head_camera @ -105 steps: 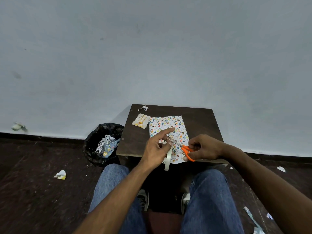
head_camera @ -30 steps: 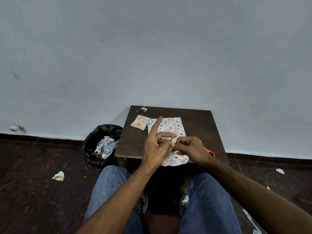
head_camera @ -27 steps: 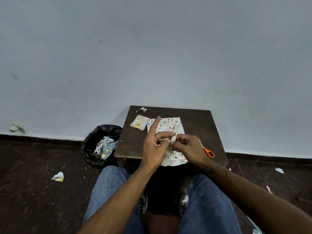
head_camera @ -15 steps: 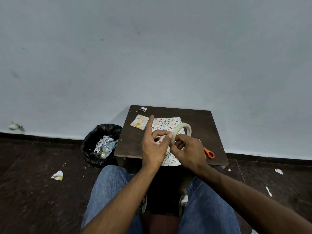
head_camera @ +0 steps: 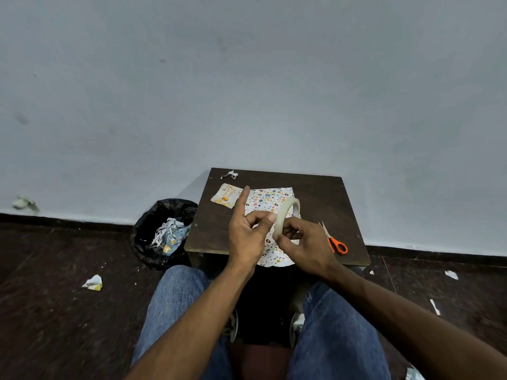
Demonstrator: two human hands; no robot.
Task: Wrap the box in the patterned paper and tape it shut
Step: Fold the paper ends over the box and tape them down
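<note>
Both our hands over the paper (head_camera: 267, 200): right hand (head_camera: 304, 246) grips the tape roll (head_camera: 285, 218), left hand (head_camera: 247, 237) pinches at its edge, index finger raised.

My right hand (head_camera: 304, 244) grips the tape roll (head_camera: 285, 219) over the patterned paper (head_camera: 270, 198); my left hand (head_camera: 248, 237) pinches at its edge, forefinger raised, scissors (head_camera: 334, 241) near the counter's (head_camera: 323, 193) right edge.

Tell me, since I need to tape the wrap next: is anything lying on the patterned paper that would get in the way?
Nothing visible lies on the patterned paper. The left hand and right hand hold the tape roll above it. The scissors and small card lie beside it.
</note>
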